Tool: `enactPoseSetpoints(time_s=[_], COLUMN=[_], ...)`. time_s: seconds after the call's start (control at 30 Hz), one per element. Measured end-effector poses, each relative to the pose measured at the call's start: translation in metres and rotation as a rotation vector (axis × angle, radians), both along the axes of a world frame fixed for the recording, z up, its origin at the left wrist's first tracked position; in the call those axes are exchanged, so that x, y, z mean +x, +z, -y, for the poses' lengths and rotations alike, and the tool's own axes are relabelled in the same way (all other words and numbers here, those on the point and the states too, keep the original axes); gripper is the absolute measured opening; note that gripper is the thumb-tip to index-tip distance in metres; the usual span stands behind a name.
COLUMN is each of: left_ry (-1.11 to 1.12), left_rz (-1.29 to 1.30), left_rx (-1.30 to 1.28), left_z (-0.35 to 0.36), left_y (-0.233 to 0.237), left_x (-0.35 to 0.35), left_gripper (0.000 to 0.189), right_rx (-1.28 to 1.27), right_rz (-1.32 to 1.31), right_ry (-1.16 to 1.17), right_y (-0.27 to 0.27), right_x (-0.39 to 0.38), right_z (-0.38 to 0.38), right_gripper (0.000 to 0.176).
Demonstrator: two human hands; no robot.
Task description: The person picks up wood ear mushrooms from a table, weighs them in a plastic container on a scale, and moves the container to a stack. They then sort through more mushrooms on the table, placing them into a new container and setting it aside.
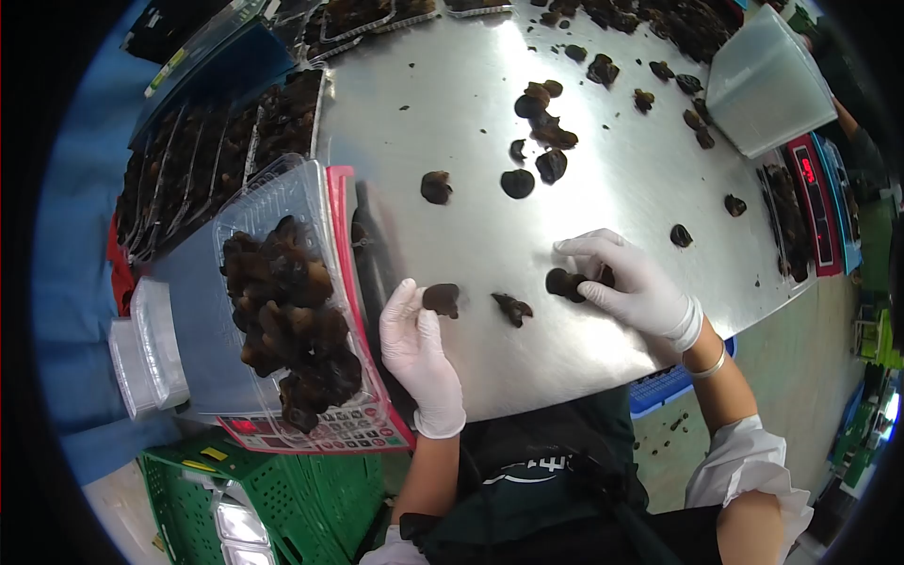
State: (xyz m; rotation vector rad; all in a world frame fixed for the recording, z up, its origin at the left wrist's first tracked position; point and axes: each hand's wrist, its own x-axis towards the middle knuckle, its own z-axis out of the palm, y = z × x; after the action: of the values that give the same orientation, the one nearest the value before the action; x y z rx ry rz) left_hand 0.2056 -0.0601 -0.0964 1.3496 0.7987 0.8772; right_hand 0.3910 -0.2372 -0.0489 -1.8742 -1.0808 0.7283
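Note:
My gloved left hand pinches a dark brown wood ear mushroom between thumb and fingertips, just right of the scale. Over the steel table, my gloved right hand curls thumb and fingers around another wood ear mushroom; part of a dark piece shows under its palm. Between the hands lies a small crumpled mushroom piece. To the left, a clear plastic tray heaped with wood ear mushrooms rests on a red-edged digital scale.
Loose mushrooms dot the steel table. Filled trays stand at the left. A translucent tub and a second scale are at the right. Below are a green crate and a blue basket.

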Motion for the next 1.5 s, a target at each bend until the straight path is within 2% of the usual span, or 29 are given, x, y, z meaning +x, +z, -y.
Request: enactPoseSetpoints(time_s=[0.17, 0.23, 0.27, 0.3, 0.37, 0.4, 0.43, 0.47, 0.5, 0.57, 0.6, 0.63, 0.7, 0.73, 0.8, 0.83, 0.9, 0.97, 1.0, 1.03, 1.1, 1.17, 1.23, 1.3, 1.37, 1.4, 1.43, 1.5], left_ry=[-0.012, 0.006, 0.025, 0.016, 0.007, -0.062, -0.096, -0.340, -0.499, -0.661, -0.820, -0.817, -0.740, -0.668, -0.545, -0.490, -0.429, -0.362, -0.249, -0.135, -0.030, -0.041, -0.063, -0.077, 0.022, 0.029, 0.046, 0.061], left_rz=[0.040, 0.058, 0.088, 0.092, 0.164, 0.223, 0.173, 0.319, 0.225, 0.067, 0.191, 0.193, 0.217, 0.191, 0.134, 0.104, 0.063, 0.023, -0.056, -0.134, -0.135, -0.191, -0.246, -0.310, -0.650, -0.653, -0.706, -0.762], left_rx=[-0.016, -0.054, -0.068, -0.061, -0.069, -0.076, -0.012, 0.099, 0.296, 0.823, 0.826, 0.836, 0.810, 0.842, 0.868, 0.870, 0.860, 0.848, 0.783, 0.713, 0.619, 0.581, 0.573, 0.563, 0.790, 0.789, 0.841, 0.893], left_z=[0.000, 0.001, 0.003, 0.006, 0.019, 0.029, 0.044, 0.058, 0.070, 0.093, 0.096, 0.094, 0.087, 0.080, 0.064, 0.058, 0.046, 0.029, 0.021, 0.016, 0.007, -0.008, -0.021, -0.033, -0.046, -0.049, -0.052, -0.057], left_y=[-0.001, 0.004, 0.005, 0.010, 0.028, 0.040, 0.055, 0.064, 0.048, 0.080, 0.070, 0.067, 0.064, 0.058, 0.048, 0.045, 0.037, 0.031, 0.029, 0.028, 0.031, 0.027, 0.026, 0.019, 0.002, -0.005, -0.011, -0.015], left_x=[0.002, 0.006, 0.010, 0.017, 0.035, 0.045, 0.054, 0.060, 0.062, 0.065, 0.065, 0.063, 0.052, 0.046, 0.031, 0.025, 0.016, 0.018, 0.020, 0.023, 0.039, 0.059, 0.083, 0.098, 0.110, 0.114, 0.116, 0.115], left_gripper=[0.034, 0.033, 0.033, 0.033, 0.033, 0.033, 0.033, 0.038, 0.047, 0.045, 0.044, 0.044, 0.033, 0.030, 0.024, 0.022, 0.022, 0.022, 0.023, 0.023, 0.022, 0.031, 0.037, 0.043, 0.049, 0.049, 0.051, 0.053], right_rx=[0.057, 0.089, 0.066, 0.066, 0.152, 0.259, 0.363, 0.442, 0.516, 0.350, 0.292, 0.300, 0.272, 0.272, 0.167, 0.167, -0.041, 0.092, 0.148, 0.150, 0.099, 0.047, -0.041, 0.054, -0.115, -0.078, 0.052, 0.187], right_rz=[-0.012, 0.418, 0.429, 0.340, 0.320, 0.237, 0.152, -0.073, -0.827, 0.082, 0.280, 0.286, 0.419, 0.420, 0.701, 0.705, 0.759, 0.630, 0.528, 0.533, 0.515, 0.448, 0.629, 0.406, 0.191, 0.149, 0.117, 0.414], right_ry=[0.005, -0.204, -0.253, -0.210, -0.010, 0.045, 0.104, 0.075, -0.002, 0.017, -0.014, -0.013, -0.204, -0.215, -0.196, -0.201, -0.007, 0.047, 0.016, 0.019, -0.283, -0.382, -0.214, 0.003, 0.211, 0.135, -0.007, -0.228], right_y=[-0.010, -0.008, -0.019, -0.018, -0.030, -0.036, -0.038, -0.033, -0.038, -0.042, -0.043, -0.038, -0.024, -0.023, -0.024, -0.030, -0.041, -0.023, -0.015, -0.015, -0.016, -0.019, -0.023, -0.010, 0.021, 0.021, 0.021, 0.007], right_x=[-0.024, -0.033, -0.039, -0.045, -0.059, -0.066, -0.072, -0.076, -0.080, -0.054, -0.040, -0.028, -0.008, 0.002, 0.019, 0.027, 0.039, 0.030, 0.030, 0.038, 0.054, 0.060, 0.065, 0.055, 0.053, 0.056, 0.062, 0.090], right_z=[0.027, 0.021, 0.016, 0.007, -0.008, -0.018, -0.026, -0.029, -0.029, -0.035, -0.037, -0.043, -0.055, -0.064, -0.079, -0.081, -0.091, -0.073, -0.064, -0.060, -0.055, -0.056, -0.061, -0.049, -0.042, -0.044, -0.045, -0.065], right_gripper=[0.048, 0.050, 0.052, 0.050, 0.049, 0.049, 0.049, 0.041, 0.038, 0.041, 0.047, 0.047, 0.052, 0.052, 0.045, 0.045, 0.034, 0.027, 0.028, 0.028, 0.028, 0.027, 0.028, 0.027, 0.033, 0.041, 0.042, 0.044])
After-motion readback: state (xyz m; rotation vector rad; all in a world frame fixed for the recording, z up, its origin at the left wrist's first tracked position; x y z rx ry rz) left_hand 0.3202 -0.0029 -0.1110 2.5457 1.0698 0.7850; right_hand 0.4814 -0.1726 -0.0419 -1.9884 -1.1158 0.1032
